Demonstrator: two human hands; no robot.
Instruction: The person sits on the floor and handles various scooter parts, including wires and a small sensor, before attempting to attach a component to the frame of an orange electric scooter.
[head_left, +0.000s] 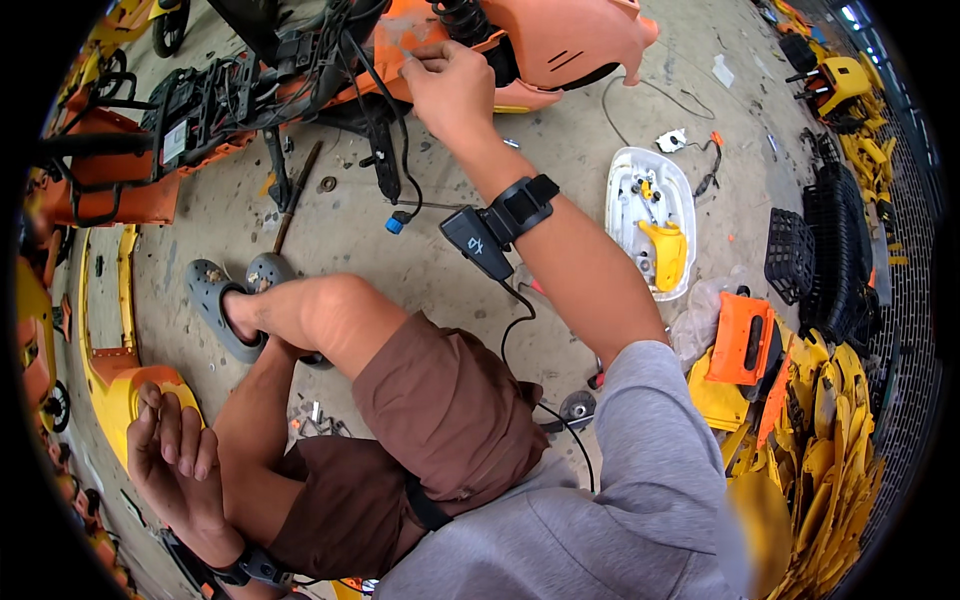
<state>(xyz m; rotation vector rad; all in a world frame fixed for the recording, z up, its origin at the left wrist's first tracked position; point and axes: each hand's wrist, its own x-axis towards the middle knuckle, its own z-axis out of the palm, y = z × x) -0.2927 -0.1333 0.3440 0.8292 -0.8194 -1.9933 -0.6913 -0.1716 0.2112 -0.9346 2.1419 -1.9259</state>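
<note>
My right hand (452, 88) reaches up to the partly stripped orange scooter (560, 38), its fingertips closed together at the orange bodywork beside a black coil spring (462, 20). Whatever is between those fingers, if anything, is hidden. Black cables (372, 75) hang from the frame just left of this hand, one ending in a blue connector (397, 222). My left hand (178, 455) is raised at the lower left, with loosely bent fingers and nothing visible in it. Behind it lies a yellow body panel (130, 395).
A white tray (612, 235) with small parts and a yellow piece lies on the concrete floor at the right. Stacked yellow panels (815, 450), an orange panel (740, 340) and black baskets (790, 255) stand farther right. A rod (297, 195) lies near my shoes.
</note>
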